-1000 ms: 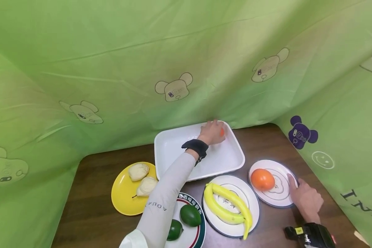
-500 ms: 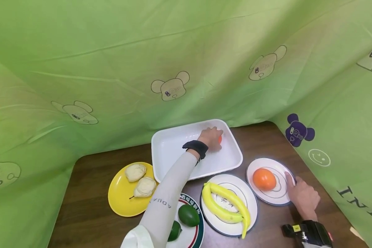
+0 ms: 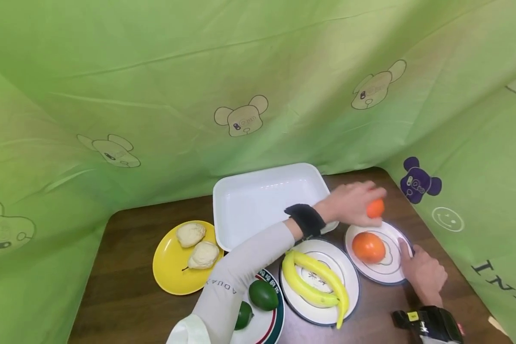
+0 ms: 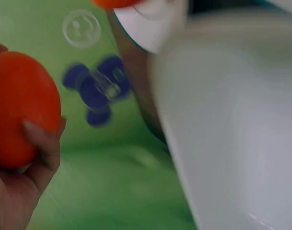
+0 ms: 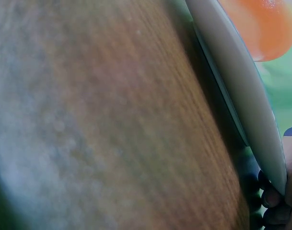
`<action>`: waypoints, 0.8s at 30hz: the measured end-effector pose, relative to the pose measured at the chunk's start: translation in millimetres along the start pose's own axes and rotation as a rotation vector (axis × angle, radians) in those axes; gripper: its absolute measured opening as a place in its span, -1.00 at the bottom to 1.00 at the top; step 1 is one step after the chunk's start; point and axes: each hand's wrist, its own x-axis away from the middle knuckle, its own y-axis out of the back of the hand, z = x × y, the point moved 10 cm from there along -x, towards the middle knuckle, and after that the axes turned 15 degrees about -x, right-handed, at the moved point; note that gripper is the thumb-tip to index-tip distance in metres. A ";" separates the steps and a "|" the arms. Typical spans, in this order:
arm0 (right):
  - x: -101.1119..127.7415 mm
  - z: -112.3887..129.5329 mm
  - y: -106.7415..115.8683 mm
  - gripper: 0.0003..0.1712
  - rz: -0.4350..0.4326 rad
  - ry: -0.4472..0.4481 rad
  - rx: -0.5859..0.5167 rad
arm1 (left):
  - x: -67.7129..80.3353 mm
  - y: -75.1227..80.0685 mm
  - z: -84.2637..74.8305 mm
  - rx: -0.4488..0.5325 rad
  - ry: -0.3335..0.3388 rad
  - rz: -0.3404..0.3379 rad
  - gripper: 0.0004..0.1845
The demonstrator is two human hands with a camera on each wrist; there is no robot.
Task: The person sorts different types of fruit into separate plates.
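Note:
My left hand [image 3: 350, 203], slightly blurred, holds a smooth, round orange fruit [image 3: 375, 209] in the air near the far rim of the small white plate [image 3: 397, 239]. In the left wrist view, fingers wrap around this held fruit [image 4: 23, 108]. A second orange fruit [image 3: 369, 247] lies on the small plate. At that plate's right side, my right hand [image 3: 424, 276] grips the rim, thumb on top. The right wrist view shows fingertips [image 5: 270, 197] curled beneath the plate's edge. Behind my left wrist stands a white rectangular tray [image 3: 258, 205] with nothing seen in it.
Two yellow bananas [image 3: 311, 294] lie on a middle plate [image 3: 350, 267]. Green fruits [image 3: 263, 295] share a dark-rimmed plate [image 3: 279, 317], partly behind my left sleeve. A yellow plate [image 3: 169, 267] carries two pale fruits [image 3: 203, 255]. Green cloth [image 3: 176, 95] hangs around the table.
My left hand has lifted the orange fruit out of the white tray and carried it right, toward the small plate. The right hand stays at the plate's rim.

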 end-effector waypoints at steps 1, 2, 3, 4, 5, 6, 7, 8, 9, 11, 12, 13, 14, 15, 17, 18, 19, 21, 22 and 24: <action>0.0 1.6 -0.6 0.05 0.003 0.012 -0.006 | -3.3 0.1 -16.1 0.007 -0.046 0.032 -0.19; -0.1 3.3 -0.8 -0.02 0.005 0.027 -0.013 | -6.6 -1.4 -31.4 0.018 -0.091 0.058 -0.19; -0.2 5.4 0.0 -0.12 0.000 0.044 -0.016 | -9.9 -3.4 -45.6 0.032 -0.134 0.078 -0.20; -0.2 7.2 1.4 -0.23 -0.011 0.062 -0.018 | -13.4 -6.7 -58.2 0.045 -0.168 0.099 -0.20; -0.1 8.2 3.5 -0.34 -0.023 0.077 -0.019 | -17.0 -10.8 -69.5 0.059 -0.195 0.123 -0.20; 0.1 8.0 5.5 -0.45 -0.033 0.086 -0.019 | -20.6 -15.0 -79.5 0.066 -0.217 0.140 -0.20; 0.5 8.1 7.5 -0.53 -0.043 0.096 -0.014 | -24.1 -19.6 -88.6 0.061 -0.239 0.147 -0.20; 1.3 7.4 9.6 -0.59 -0.052 0.100 -0.009 | -27.3 -25.2 -96.8 0.052 -0.257 0.157 -0.20; 2.0 6.6 11.3 -0.62 -0.059 0.104 -0.001 | -30.3 -30.4 -103.7 0.030 -0.271 0.163 -0.20; 3.4 4.5 11.8 -0.62 -0.053 0.105 0.004 | -34.0 -43.8 -114.0 -0.012 -0.277 0.194 -0.21; 4.3 3.7 11.1 -0.61 -0.046 0.105 0.004 | -34.9 -50.6 -118.0 -0.032 -0.276 0.211 -0.22; 5.1 3.0 10.2 -0.59 -0.040 0.102 0.005 | -35.3 -57.3 -121.2 -0.044 -0.272 0.229 -0.22; 6.1 2.2 9.8 -0.58 -0.036 0.098 0.002 | -35.8 -63.9 -123.6 -0.052 -0.263 0.249 -0.21; 7.0 1.7 9.8 -0.57 -0.037 0.094 0.005 | -35.8 -69.2 -126.1 -0.060 -0.256 0.263 -0.21; 8.9 0.6 10.1 -0.55 -0.039 0.081 0.004 | -35.4 -79.6 -130.0 -0.045 -0.234 0.302 -0.21; 9.7 0.1 10.0 -0.53 -0.037 0.074 0.003 | -34.9 -83.8 -131.3 -0.047 -0.225 0.314 -0.21; 10.6 0.1 10.0 -0.51 -0.036 0.069 0.004 | -34.2 -87.8 -132.1 -0.054 -0.214 0.331 -0.21; 11.5 0.4 9.4 -0.50 -0.034 0.068 0.000 | -33.0 -93.6 -132.4 -0.068 -0.190 0.356 -0.22; 12.0 0.7 9.0 -0.49 -0.033 0.066 -0.004 | -32.3 -95.7 -131.9 -0.076 -0.180 0.367 -0.22; 12.1 1.1 8.7 -0.49 -0.038 0.061 -0.009 | -31.1 -97.4 -130.8 -0.109 -0.171 0.380 -0.22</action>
